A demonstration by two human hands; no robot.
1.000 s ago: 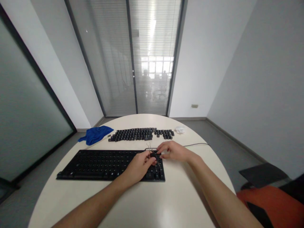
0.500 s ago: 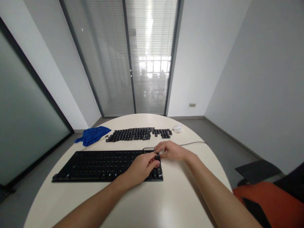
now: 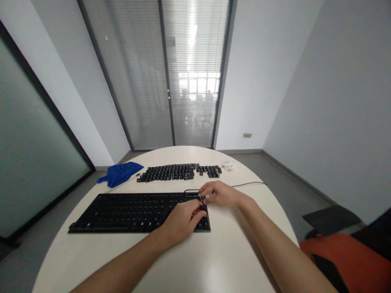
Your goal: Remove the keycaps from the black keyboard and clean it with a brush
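Observation:
A black keyboard [image 3: 122, 212] lies flat on the table, its key places mostly without caps. My left hand [image 3: 181, 221] rests over its right part, thumb and fingers drawn together at the number-pad end. What these fingers hold, if anything, is too small to make out. Close beside them, my right hand [image 3: 220, 193] is bent at the keyboard's upper right corner, fingertips pinched together and nearly meeting the left fingers. A thin thing shows faintly between the fingertips, and I cannot tell its kind.
Rows of loose black keycaps [image 3: 169, 172] lie behind the keyboard on the round white table [image 3: 171, 264]. A blue cloth [image 3: 120, 174] and a thin brush [image 3: 124, 184] are at left, crumpled white tissue [image 3: 228, 165] at right. A cable [image 3: 249, 184] runs off the right edge. An orange chair [image 3: 342, 260] stands at right.
My left hand has turned and shifted slightly down and left at the number-pad end. A light strip seen there before no longer shows. The right hand stays nearly in place. The keyboard has shifted slightly.

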